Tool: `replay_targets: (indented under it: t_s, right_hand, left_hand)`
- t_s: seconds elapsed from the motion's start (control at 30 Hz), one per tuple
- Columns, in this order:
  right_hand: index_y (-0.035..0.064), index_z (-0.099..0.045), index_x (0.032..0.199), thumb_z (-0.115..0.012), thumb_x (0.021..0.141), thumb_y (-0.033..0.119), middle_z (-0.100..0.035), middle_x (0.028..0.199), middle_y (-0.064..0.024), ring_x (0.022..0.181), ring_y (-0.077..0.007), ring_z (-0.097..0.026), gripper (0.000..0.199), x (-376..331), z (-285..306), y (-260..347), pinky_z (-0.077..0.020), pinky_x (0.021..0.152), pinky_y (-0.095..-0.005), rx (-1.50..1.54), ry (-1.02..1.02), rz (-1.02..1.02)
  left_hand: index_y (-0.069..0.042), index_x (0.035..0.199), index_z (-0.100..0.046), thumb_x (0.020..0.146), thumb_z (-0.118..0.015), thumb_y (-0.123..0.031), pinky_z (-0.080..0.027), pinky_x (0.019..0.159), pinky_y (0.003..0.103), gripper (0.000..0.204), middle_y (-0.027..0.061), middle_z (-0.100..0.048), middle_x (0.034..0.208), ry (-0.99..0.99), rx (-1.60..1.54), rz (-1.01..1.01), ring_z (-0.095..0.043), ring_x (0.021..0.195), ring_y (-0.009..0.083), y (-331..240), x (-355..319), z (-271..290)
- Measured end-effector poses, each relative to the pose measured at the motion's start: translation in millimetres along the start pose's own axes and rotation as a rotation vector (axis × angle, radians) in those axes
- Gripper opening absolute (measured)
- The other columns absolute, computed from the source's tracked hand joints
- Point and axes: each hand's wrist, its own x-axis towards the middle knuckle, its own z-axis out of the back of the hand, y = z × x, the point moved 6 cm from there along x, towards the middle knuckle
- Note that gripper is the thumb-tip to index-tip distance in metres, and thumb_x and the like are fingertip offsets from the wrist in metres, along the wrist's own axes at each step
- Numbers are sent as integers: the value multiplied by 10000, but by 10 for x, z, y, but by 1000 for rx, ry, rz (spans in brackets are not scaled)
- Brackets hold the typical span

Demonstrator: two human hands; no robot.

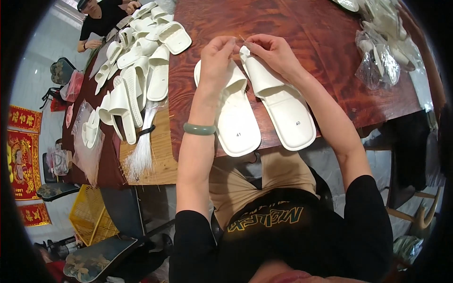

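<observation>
Two white slippers lie side by side in front of me, toes pointing away: the left slipper (238,123) and the right slipper (290,115). My left hand (219,59) is over the toe of the left slipper, fingers curled and closed; whatever they hold is hidden. Above the right slipper's toe, my right hand (271,49) pinches a thin strand (242,38) between thumb and forefinger. The strand stands up near that toe, in the small gap between my hands. Whether it passes through the slippers I cannot tell.
Many white slippers (158,75) are piled at the left, beside a bundle of thin white strands (140,158) with a dark band. Bagged slippers (377,56) lie at the right of the wooden table (316,28). Another person (104,21) sits at the far left.
</observation>
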Motion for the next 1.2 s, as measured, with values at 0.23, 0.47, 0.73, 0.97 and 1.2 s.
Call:
replay_targets:
  t_s: [0.23,0.47,0.73,0.97,1.2]
  right_hand:
    - [3,-666,946,-595,853,233,-666,754,-52,636,-92,-600,259,-45,-46,56,-472,569,-246,-72,6,21]
    - [10,-675,926,-608,793,245,-680,804,-108,713,-151,-630,278,-10,-20,31,-487,665,-280,-168,-32,48]
    - [14,-674,918,-590,803,230,-677,816,-124,715,-184,-640,259,-28,-13,61,-485,666,-292,-236,-43,89]
    - [15,-662,942,-591,836,219,-670,807,-121,694,-174,-626,241,-26,-28,55,-478,646,-292,-199,-44,53]
    - [7,-659,932,-597,850,216,-666,800,-95,701,-131,-604,233,-9,-12,15,-470,644,-289,-217,-59,75]
  left_hand:
    - [-56,939,-603,909,-541,-164,-294,505,136,128,-43,-597,806,44,84,2,-397,571,-10,-33,-60,-35]
    - [-65,920,-601,907,-538,-142,-301,520,134,99,-42,-582,801,33,89,9,-421,616,-5,-41,-25,-14]
    - [-39,945,-590,907,-544,-144,-391,592,156,121,-14,-599,851,78,160,-34,-499,690,15,-10,-15,-49]
    - [2,929,-590,911,-522,-128,-436,720,226,147,25,-605,855,92,252,-98,-543,794,84,12,8,-33]
    - [16,952,-587,897,-531,-74,-441,691,204,119,11,-595,827,96,339,-167,-548,757,67,56,27,-28]
